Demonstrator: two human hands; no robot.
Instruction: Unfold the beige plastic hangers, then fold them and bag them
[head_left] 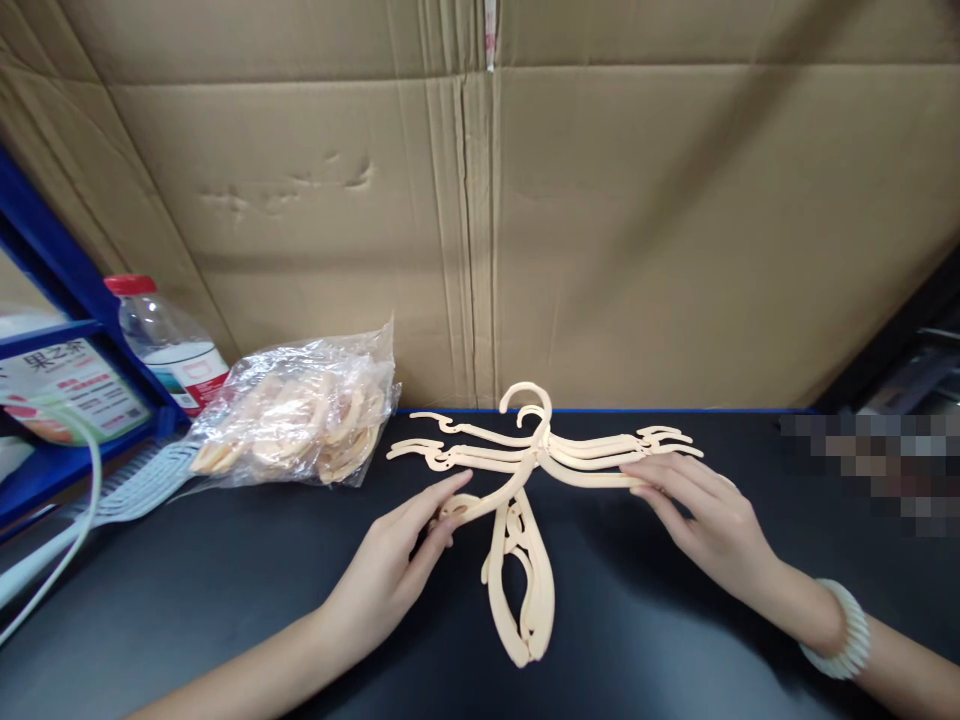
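Observation:
On the black table [187,590] lie several cream plastic folding hangers. A small stack of unfolded hangers [480,445] is spread out wide near the cardboard wall, hooks up. A folded hanger [523,590] lies below them, pointing toward me. My left hand [397,565] pinches the left arm tip of a half-unfolded hanger [487,503] between thumb and fingers. My right hand [705,520] has its fingers closed over the right arm of that hanger, near the stack's right ends. A pale beaded bracelet [844,630] is on my right wrist.
A clear plastic bag [296,415] with more cream hangers lies at the left. Behind it stands a water bottle [169,345] with a red cap beside a blue shelf frame [52,270]. A cardboard wall [480,220] closes the back. White cords [67,530] trail at the far left.

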